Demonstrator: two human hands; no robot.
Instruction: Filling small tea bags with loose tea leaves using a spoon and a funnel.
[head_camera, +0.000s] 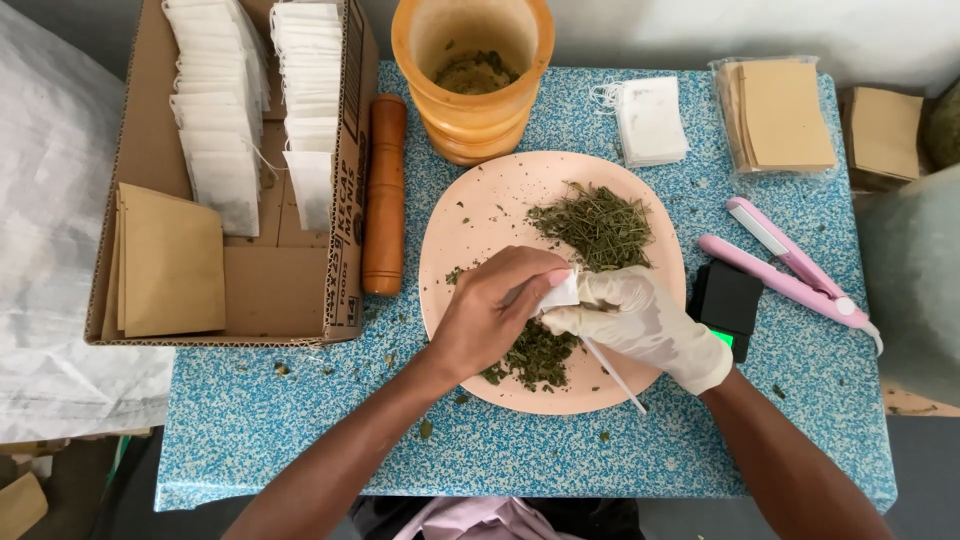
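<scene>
**Filling a small white bag over the plate**

Holding a small white tea bag (562, 291) between them, both hands meet above the lower half of a pale pink plate (480, 215). The bare left hand (490, 310) has its fingers pinched on the bag's upper edge. The right hand (640, 320), in a white glove, has its fingers closed around the bag from the other side, and a thin white stick (615, 375) slants down from under it toward the plate's rim. Dried green herbs (598, 225) lie heaped on the plate's upper right, with a smaller heap just below the hands. The plate rests on a blue speckled bench (300, 420). Behind it stands an orange mortar (472, 75), with a wooden pestle (385, 195) lying to its left beside a cardboard box (275, 290) of white bags and brown envelopes. A pink sealing tool (790, 262) and a small black scale (725, 298) lie to the right.
</scene>
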